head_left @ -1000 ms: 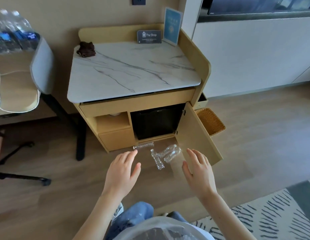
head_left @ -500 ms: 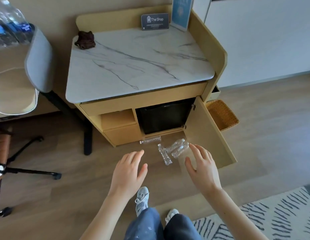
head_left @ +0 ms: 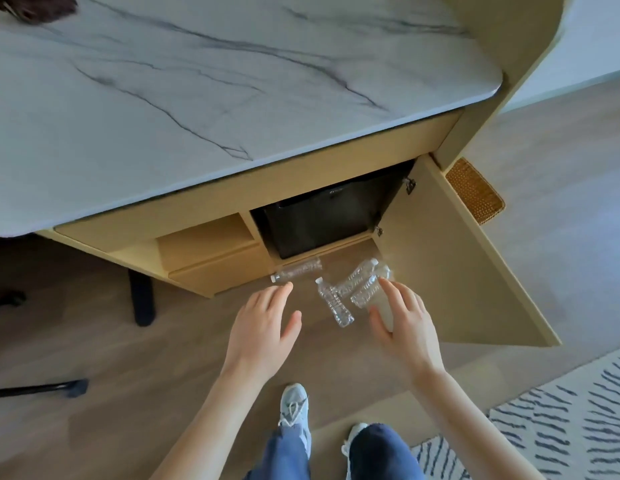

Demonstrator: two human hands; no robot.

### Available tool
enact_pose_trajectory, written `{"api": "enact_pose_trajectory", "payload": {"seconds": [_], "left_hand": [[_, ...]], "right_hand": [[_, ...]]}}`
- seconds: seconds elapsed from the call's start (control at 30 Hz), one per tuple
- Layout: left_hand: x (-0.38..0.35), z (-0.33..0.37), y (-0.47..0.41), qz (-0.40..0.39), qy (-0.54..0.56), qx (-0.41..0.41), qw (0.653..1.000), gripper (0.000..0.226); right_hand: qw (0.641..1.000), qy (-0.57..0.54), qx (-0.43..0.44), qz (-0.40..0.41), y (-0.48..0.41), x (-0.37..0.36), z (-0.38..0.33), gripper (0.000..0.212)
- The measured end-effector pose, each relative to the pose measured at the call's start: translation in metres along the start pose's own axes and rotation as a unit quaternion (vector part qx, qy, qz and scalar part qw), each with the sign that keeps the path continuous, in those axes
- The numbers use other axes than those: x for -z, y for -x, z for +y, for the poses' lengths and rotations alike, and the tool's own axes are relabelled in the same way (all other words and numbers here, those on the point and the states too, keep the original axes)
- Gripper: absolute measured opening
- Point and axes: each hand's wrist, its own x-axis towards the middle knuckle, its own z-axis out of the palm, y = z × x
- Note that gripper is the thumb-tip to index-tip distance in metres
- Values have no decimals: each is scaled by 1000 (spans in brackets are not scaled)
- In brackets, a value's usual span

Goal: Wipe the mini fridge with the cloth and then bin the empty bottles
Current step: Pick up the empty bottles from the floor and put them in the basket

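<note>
Head camera looks steeply down, and I describe everything by its place relative to the mini fridge [head_left: 322, 220], the black box inside the open cabinet.

Farthest out in front of the mini fridge, the person's light shoes [head_left: 293, 407] stand on the wooden floor. Closer to it, both hands reach forward. The left hand [head_left: 263, 327] is released, fingers loosely spread, and grasps nothing. The right hand [head_left: 403, 327] is released too and grasps nothing. Its fingertips lie at the edge of one bottle, but I cannot tell if they touch it.

Just in front of the mini fridge, three clear plastic bottles [head_left: 334, 301] lie together on the floor. A fourth bottle [head_left: 297, 272] lies to the front-left of the fridge, against the cabinet base.

To the right of the mini fridge the cabinet door [head_left: 450, 265] stands open, and behind this door a wicker basket [head_left: 474, 192] shows only partly. It may be the bin, but this is hard to say.

Above the mini fridge is the marble top [head_left: 197, 98]. At its far left corner lies the dark cloth [head_left: 38, 8], cut off by the frame.

My judgement: the cloth is put aside, so the wiping seems finished, though the fridge front is too dark to confirm it. The binning is not yet begun, since all four bottles are on the floor
</note>
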Motion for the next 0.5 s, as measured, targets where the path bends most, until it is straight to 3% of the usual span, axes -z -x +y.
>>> {"api": "enact_pose_trajectory", "payload": {"seconds": [0.3, 0.5], "left_hand": [[-251, -103, -105, -8, -3, -6, 1000, 50], [-434, -197, -161, -57, -53, 6, 997, 57]], "right_hand": [[1000, 11, -19, -20, -67, -214, 163, 52], [1000, 12, 25, -12, -102, -387, 276, 51]]}}
